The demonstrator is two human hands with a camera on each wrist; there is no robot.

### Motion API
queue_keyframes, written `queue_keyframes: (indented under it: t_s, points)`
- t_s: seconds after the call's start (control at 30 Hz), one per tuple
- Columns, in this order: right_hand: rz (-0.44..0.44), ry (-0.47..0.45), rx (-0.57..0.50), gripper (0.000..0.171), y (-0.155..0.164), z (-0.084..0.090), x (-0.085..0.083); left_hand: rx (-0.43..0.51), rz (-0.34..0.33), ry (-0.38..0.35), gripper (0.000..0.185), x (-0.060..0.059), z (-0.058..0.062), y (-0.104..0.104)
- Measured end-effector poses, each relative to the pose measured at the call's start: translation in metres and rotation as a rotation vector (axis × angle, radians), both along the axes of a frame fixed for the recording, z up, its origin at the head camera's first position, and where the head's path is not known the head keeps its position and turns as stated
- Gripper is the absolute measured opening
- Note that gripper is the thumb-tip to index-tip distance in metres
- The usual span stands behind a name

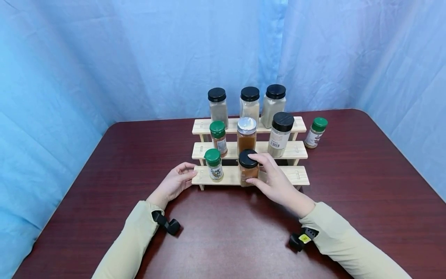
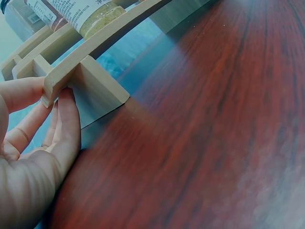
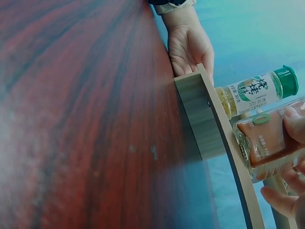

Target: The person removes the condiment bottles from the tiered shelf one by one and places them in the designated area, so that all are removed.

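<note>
A three-tier wooden spice rack (image 1: 230, 175) stands on the table. At the left end of its lowest shelf, my left hand (image 1: 175, 181) pinches the board between thumb and fingers, which the left wrist view shows close up (image 2: 38, 138). My right hand (image 1: 273, 180) grips a square glass jar (image 1: 248, 171) of reddish-brown powder with a black lid, its base at the lowest shelf. In the right wrist view the fingers lie around that jar (image 3: 267, 138). Left of it on the same shelf is a green-capped spice bottle (image 1: 214, 170).
The middle shelf bears a green-capped bottle (image 1: 219, 141), a silver-lidded jar (image 1: 246, 135) and a black-lidded jar (image 1: 279, 139). Three black-lidded jars, one a pale jar (image 1: 273, 108), line the top shelf. Another green-capped bottle (image 1: 314, 135) stands on the table (image 1: 355, 174) right of the rack.
</note>
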State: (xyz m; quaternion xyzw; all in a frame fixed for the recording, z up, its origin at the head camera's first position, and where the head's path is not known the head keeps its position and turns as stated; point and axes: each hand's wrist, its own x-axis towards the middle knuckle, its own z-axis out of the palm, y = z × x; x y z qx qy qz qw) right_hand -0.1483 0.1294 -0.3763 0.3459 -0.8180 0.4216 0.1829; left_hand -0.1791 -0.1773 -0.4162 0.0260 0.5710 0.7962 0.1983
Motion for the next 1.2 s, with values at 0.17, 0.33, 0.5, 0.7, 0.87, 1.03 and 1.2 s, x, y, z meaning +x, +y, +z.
queue_keyframes:
  t_s: [0.17,0.33,0.5,0.7,0.87,1.03,1.2]
  points:
    - [0.030,-0.018,-0.033,0.068,0.000,-0.001,0.000,-0.006,0.005,-0.013,0.026,0.000,0.000,-0.001]
    - [0.033,-0.019,-0.048,0.068,-0.001,-0.002,0.001,-0.010,0.008,-0.017,0.026,0.000,0.001,-0.001]
    - [0.037,-0.019,-0.056,0.067,0.000,-0.002,0.002,-0.010,0.011,-0.017,0.026,0.000,0.000,0.000]
    - [0.043,-0.032,-0.060,0.068,0.001,-0.002,0.003,-0.014,0.007,-0.006,0.026,0.000,-0.002,-0.001]
    - [0.065,-0.036,-0.079,0.067,0.003,-0.004,0.002,-0.020,0.010,-0.004,0.026,0.001,-0.002,-0.001]
    - [0.083,-0.021,-0.097,0.068,0.007,-0.005,0.002,-0.026,0.015,-0.011,0.026,0.001,-0.001,0.000]
    - [0.104,0.016,-0.088,0.070,0.012,-0.004,0.004,-0.016,0.008,-0.010,0.026,0.000,0.000,0.000]
